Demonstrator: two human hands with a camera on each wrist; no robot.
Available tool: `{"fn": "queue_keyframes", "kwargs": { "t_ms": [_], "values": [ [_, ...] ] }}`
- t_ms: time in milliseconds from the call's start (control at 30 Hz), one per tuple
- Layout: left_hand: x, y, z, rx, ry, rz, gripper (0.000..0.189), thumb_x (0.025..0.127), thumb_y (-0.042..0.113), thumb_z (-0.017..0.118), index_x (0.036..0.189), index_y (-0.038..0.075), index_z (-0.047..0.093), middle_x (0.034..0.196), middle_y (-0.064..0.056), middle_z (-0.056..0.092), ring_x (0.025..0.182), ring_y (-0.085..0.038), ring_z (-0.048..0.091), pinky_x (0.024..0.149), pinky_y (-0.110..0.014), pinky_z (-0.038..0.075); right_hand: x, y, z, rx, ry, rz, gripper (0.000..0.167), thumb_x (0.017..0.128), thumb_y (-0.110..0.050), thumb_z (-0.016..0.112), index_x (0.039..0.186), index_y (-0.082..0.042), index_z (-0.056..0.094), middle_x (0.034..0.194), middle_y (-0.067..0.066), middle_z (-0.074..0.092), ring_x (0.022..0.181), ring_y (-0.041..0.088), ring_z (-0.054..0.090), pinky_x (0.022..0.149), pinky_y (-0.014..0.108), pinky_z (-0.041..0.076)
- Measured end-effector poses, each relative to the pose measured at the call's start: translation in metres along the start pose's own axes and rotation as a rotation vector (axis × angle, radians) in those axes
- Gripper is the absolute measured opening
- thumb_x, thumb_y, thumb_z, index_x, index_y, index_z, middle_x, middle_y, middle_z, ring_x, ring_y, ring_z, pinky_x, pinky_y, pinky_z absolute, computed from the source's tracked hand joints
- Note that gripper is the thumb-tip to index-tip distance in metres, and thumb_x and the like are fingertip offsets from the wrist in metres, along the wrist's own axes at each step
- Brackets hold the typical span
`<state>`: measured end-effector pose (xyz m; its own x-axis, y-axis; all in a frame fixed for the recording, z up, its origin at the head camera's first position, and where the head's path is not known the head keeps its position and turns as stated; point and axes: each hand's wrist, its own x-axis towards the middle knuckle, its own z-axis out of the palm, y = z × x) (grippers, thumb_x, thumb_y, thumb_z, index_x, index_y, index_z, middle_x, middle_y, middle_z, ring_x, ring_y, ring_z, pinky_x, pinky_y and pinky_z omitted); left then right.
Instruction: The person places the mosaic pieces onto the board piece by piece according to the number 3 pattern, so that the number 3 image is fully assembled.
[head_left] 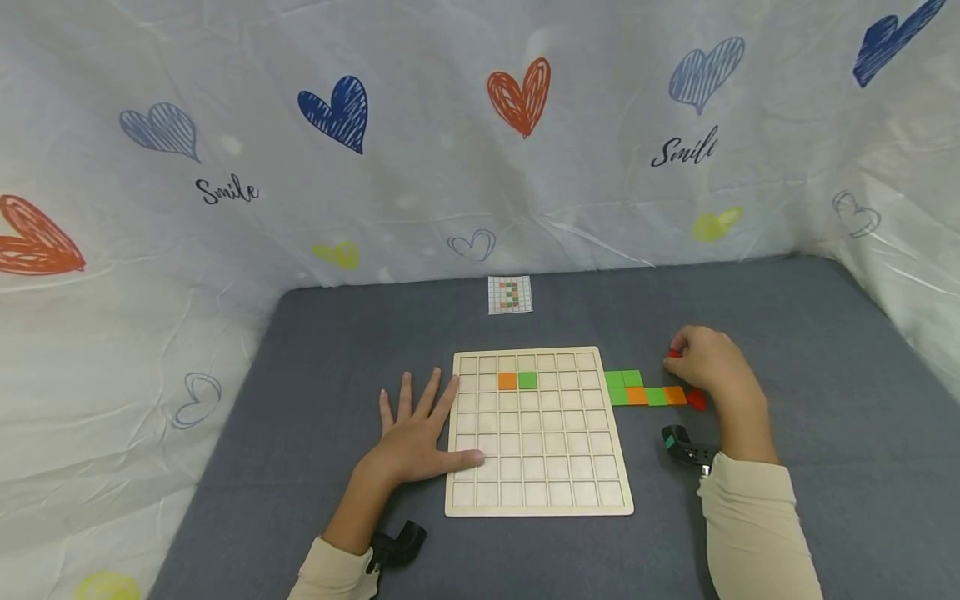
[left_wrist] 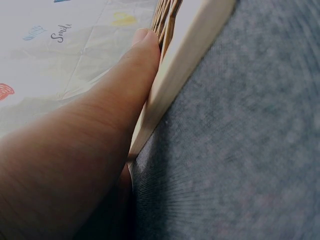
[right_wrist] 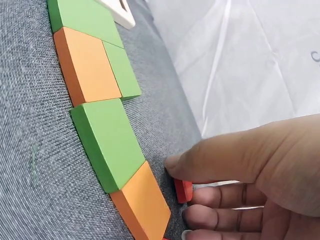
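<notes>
A wooden grid board (head_left: 540, 512) lies flat on the dark grey table. My left hand (head_left: 408, 446) rests at its left side with fingers spread, the thumb lying over the frame. In the left wrist view that thumb (left_wrist: 120, 90) reaches along the board's pale edge (left_wrist: 170, 75). One orange tile (head_left: 507, 381) and one green tile (head_left: 527, 380) sit side by side in the second row from the top. To the right of the board, my right hand (head_left: 712, 367) pinches a red tile (right_wrist: 184, 191) between thumb and fingers, close over the cloth.
Green tiles (head_left: 623, 379) and orange tiles (head_left: 675, 396) form a line off the board's right edge, with red (head_left: 697, 400) at its end, partly behind my right hand. A small pattern card (head_left: 510, 295) lies beyond the board, before a curtain (head_left: 420, 167) printed with hearts.
</notes>
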<state>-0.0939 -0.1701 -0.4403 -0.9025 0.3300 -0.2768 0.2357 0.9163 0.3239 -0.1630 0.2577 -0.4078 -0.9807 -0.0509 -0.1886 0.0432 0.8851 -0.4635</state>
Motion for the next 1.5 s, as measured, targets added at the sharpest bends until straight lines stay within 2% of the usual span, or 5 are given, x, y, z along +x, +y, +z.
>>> {"fn": "queue_keyframes", "kwargs": {
  "t_ms": [267, 533, 933, 1167, 1500],
  "values": [
    [-0.001, 0.0, 0.0, 0.002, -0.003, -0.002, 0.117, 0.076, 0.086, 0.056, 0.163, 0.03, 0.003, 0.167, -0.003, -0.009, 0.146, -0.041, -0.025, 0.106, -0.07, -0.018, 0.0, -0.006, 0.0, 0.03, 0.007, -0.04, 0.028, 0.088, -0.015, 0.07, 0.101, 0.01, 0.065, 0.087, 0.018, 0.064, 0.079, 0.033, 0.058, 0.072, 0.05, 0.05],
    [-0.001, 0.001, 0.0, 0.002, -0.002, -0.006, 0.117, 0.076, 0.086, 0.057, 0.163, 0.03, 0.003, 0.167, -0.003, -0.008, 0.146, -0.041, -0.025, 0.106, -0.07, -0.017, 0.0, -0.03, 0.004, 0.081, 0.007, -0.126, 0.028, 0.089, -0.015, 0.07, 0.104, 0.007, 0.067, 0.094, 0.018, 0.066, 0.086, 0.033, 0.061, 0.077, 0.05, 0.051],
    [-0.001, 0.0, 0.001, -0.014, 0.008, 0.0, 0.117, 0.075, 0.086, 0.057, 0.163, 0.03, 0.005, 0.167, -0.004, -0.007, 0.146, -0.042, -0.025, 0.106, -0.07, -0.018, 0.001, -0.051, 0.019, 0.115, -0.027, -0.254, 0.022, 0.088, -0.004, 0.068, 0.108, 0.006, 0.068, 0.098, 0.016, 0.066, 0.086, 0.031, 0.058, 0.077, 0.047, 0.05],
    [-0.001, -0.001, 0.003, -0.001, 0.007, -0.003, 0.117, 0.075, 0.087, 0.056, 0.163, 0.031, 0.004, 0.167, -0.003, -0.008, 0.146, -0.041, -0.025, 0.106, -0.07, -0.017, 0.002, -0.06, 0.027, 0.157, -0.07, -0.284, 0.031, 0.081, 0.01, 0.058, 0.111, 0.01, 0.065, 0.106, 0.02, 0.063, 0.087, 0.031, 0.057, 0.07, 0.039, 0.048],
    [-0.001, -0.001, 0.001, -0.017, 0.012, 0.004, 0.116, 0.076, 0.085, 0.058, 0.163, 0.029, 0.005, 0.167, -0.004, -0.007, 0.146, -0.042, -0.024, 0.106, -0.07, -0.018, 0.0, -0.072, 0.034, 0.166, -0.082, -0.394, 0.034, 0.084, 0.016, 0.05, 0.113, 0.009, 0.068, 0.101, 0.016, 0.064, 0.081, 0.024, 0.052, 0.072, 0.039, 0.045]
  ]
}}
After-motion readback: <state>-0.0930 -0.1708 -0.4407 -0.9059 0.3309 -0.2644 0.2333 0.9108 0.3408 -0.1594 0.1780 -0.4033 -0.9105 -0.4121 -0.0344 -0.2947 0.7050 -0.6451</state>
